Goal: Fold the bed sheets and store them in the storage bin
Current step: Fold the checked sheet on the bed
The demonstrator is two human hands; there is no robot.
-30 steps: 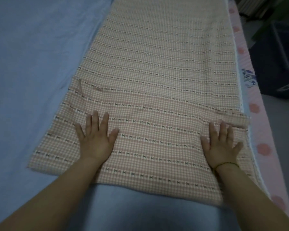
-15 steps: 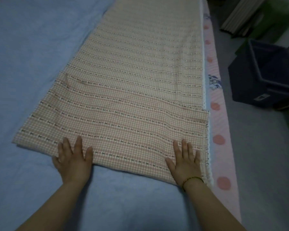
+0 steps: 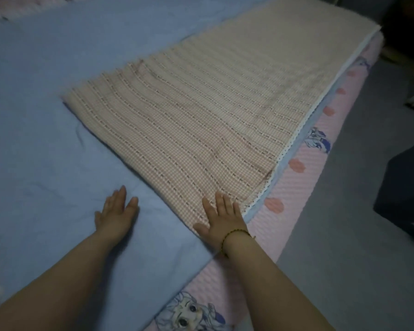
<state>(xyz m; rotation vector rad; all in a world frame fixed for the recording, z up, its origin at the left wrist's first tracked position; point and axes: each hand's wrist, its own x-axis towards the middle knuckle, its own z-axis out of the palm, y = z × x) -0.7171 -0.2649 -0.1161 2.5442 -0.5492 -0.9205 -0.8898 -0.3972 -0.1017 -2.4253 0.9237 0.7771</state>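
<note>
folded sheet [image 3: 201,111] lies on bed [image 3: 34,139]

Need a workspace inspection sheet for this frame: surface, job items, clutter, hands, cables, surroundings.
Surface: blue sheet spread over the bed; pink spotted mattress cover shows along its right side.
Job's things: checked sheet folded into a long strip, lying flat on the blue sheet near the bed's right edge; dark bin on the floor to the right, only partly in view.
Clutter: nothing seen.
Hands: left hand flat on the blue sheet, beside the checked sheet and off it; right hand flat on the strip's near corner, fingers straight; bracelet on the right wrist.
Cables: nothing seen.
Surroundings: grey floor; far right too dark to tell.
</note>
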